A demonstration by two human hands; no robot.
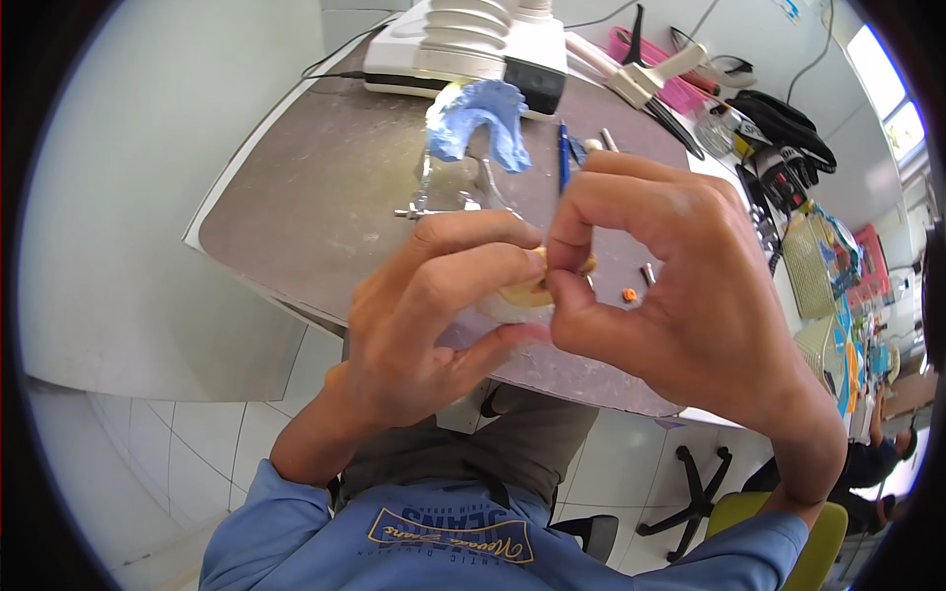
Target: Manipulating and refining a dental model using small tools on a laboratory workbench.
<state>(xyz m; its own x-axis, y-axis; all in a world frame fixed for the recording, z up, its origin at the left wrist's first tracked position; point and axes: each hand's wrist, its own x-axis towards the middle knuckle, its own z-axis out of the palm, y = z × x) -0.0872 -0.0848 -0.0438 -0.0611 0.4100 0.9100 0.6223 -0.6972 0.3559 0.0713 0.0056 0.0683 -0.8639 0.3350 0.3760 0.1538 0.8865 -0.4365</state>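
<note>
Left hand: the left hand (pixel 434 315) is curled around a pale yellowish-white dental cast (pixel 520 293), fingers wrapped over its top and the thumb pressed beneath, holding it above the near edge of the grey worktop (pixel 315 197).
Right hand: the right hand (pixel 680 295) is bent at the knuckles, thumb and forefinger pinched closed on the cast's right end, the remaining fingers arched above; whether a small tool sits in that pinch cannot be told.
The cast: mostly hidden between the two hands, only a cream sliver showing, raised off the worktop over its near edge, in front of the person's lap.
Just beyond the hands: a small orange bead (pixel 629 294) and a short metal pin (pixel 648 274) lie on the worktop, right of the cast and under the right hand's arch.
Centre of the worktop: a metal articulator frame (pixel 443 202) stands upright, carrying a blue horseshoe-shaped impression (pixel 483 118) at its top.
Beside the frame: a blue pen (pixel 564 153) lies pointing toward the far edge, two more short metal pins (pixel 606 140) near it.
Far edge: a white machine (pixel 463 44) with a ribbed column sits against the wall, a black cable trailing to its left.
Far right corner: a pink tray (pixel 670 84), a cream-coloured handle and black gloves (pixel 783 138) crowd the worktop's end.
Foreground: blue sleeves and an olive apron fill the lower edge, above a white tiled floor.
Right margin: another person in dark clothing sits low, well apart from the work.
</note>
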